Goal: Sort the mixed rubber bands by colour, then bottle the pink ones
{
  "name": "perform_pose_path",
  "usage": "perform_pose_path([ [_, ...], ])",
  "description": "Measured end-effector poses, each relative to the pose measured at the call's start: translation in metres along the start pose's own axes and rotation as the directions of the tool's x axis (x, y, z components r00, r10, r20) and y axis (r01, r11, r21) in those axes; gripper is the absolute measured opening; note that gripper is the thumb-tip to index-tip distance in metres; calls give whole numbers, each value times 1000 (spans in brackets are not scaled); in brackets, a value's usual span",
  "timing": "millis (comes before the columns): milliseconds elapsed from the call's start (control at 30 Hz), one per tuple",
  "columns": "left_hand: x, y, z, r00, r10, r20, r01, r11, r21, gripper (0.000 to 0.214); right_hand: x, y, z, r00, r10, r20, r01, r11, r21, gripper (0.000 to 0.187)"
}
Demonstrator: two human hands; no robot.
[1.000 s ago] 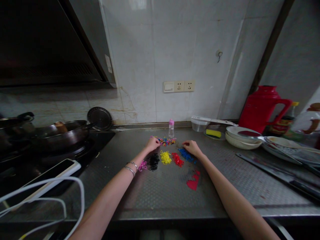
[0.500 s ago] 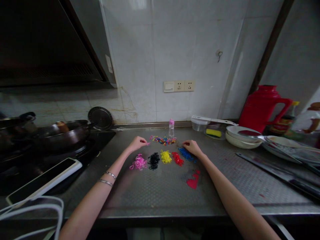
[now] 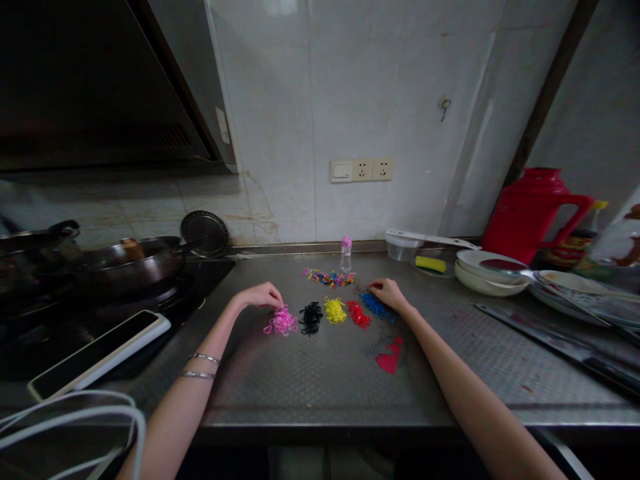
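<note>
My left hand (image 3: 261,295) is at the top edge of a pile of pink rubber bands (image 3: 282,323), its fingertips pinched on a pink band that blends into the pile. Beside the blue rubber bands (image 3: 375,305) rests my right hand (image 3: 389,293), fingers curled together; what they hold, if anything, is hidden. Black rubber bands (image 3: 311,318), yellow rubber bands (image 3: 335,310) and red rubber bands (image 3: 359,314) lie in separate piles between the hands. Behind them spreads a mixed-colour heap of bands (image 3: 331,278), close to a small clear bottle (image 3: 346,257) with a pink cap.
A torn red piece (image 3: 390,357) lies on the metal counter (image 3: 320,393). To the left are a phone-like device (image 3: 103,353), white cables (image 3: 135,417) and a pan (image 3: 137,267) on the stove. Bowls (image 3: 487,283), a long knife (image 3: 530,333) and a red thermos (image 3: 527,213) stand right.
My left hand has moved left and down from beside the mixed heap to the pink pile, carrying a pink band. My right hand stays by the blue pile. The camera view shifted slightly.
</note>
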State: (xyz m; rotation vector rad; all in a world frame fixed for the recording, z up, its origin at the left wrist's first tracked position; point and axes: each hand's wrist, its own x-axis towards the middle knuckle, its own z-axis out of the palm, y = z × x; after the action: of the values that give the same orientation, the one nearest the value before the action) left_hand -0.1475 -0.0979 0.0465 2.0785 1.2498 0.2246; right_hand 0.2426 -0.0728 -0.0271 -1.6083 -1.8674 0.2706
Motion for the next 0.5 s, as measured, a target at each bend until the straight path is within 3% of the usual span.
perform_pose_path([
  [167, 0, 0, 3, 984, -61, -166, 44, 994, -103, 37, -1, 1, 0, 1000, -8, 1, 8, 1000, 1, 27],
  [300, 9, -4, 8, 956, -64, -286, 5, 980, -201, 42, -1, 1, 2, 1000, -4, -9, 3, 1000, -19, 27],
  [500, 21, -8, 14, 900, -46, -434, -43, 980, -194, 43, 4, -12, 7, 1000, 18, 23, -15, 994, -112, 28],
])
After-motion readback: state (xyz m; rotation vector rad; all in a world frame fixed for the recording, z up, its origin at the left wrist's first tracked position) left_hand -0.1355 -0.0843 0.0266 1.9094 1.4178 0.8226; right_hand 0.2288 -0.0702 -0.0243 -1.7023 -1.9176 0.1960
